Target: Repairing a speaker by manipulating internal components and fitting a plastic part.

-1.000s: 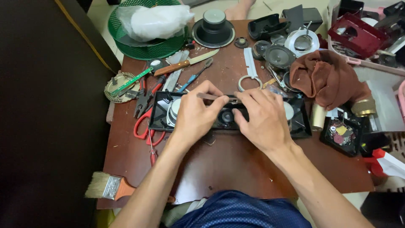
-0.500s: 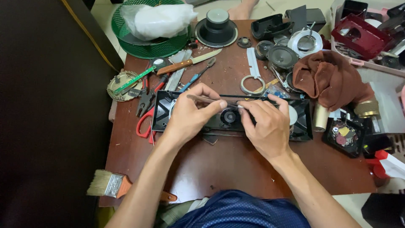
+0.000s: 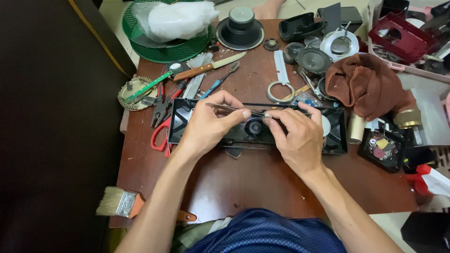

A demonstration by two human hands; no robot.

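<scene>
A long black plastic speaker housing lies across the middle of the brown table, with a small round black part at its centre. My left hand pinches a thin metal pair of tweezers that points right, over the housing. My right hand rests on the housing and pinches something tiny at the tweezers' tip; what it is cannot be told. Both hands meet just above the round part.
Red-handled scissors, pliers and a knife lie left and behind the housing. A green mesh basket with a plastic bag, loose speakers, a brown cloth and a paintbrush ring the table.
My hands have drawn closer together over the housing's centre. The tweezers now lie level between my fingers, with their tip at my right hand's fingertips.
</scene>
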